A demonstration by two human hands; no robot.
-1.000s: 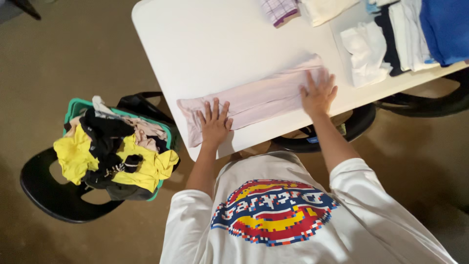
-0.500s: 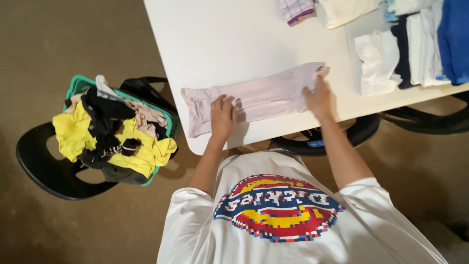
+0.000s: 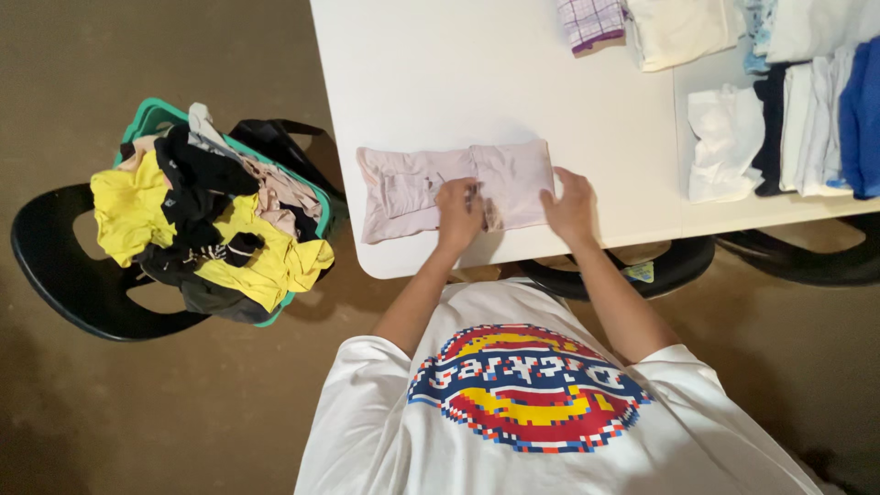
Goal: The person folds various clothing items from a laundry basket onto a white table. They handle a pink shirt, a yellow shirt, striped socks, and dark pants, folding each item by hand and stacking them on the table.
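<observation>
A pale pink garment lies near the front edge of the white table, with its right part doubled over into a shorter strip. My left hand rests on the middle of it, fingers curled down into the cloth at the overlap. My right hand lies flat against the strip's right folded edge, pressing it onto the table. Both forearms reach out from my white printed shirt.
A green basket heaped with yellow, black and pale clothes sits on a black chair to the left. Folded stacks in white, blue, dark and checked cloth fill the table's far right. More black chairs stand under the table edge.
The long pink strip has been folded over from its right end, so it is now about half as long. My right hand moved left with it; my left hand stayed mid-garment.
</observation>
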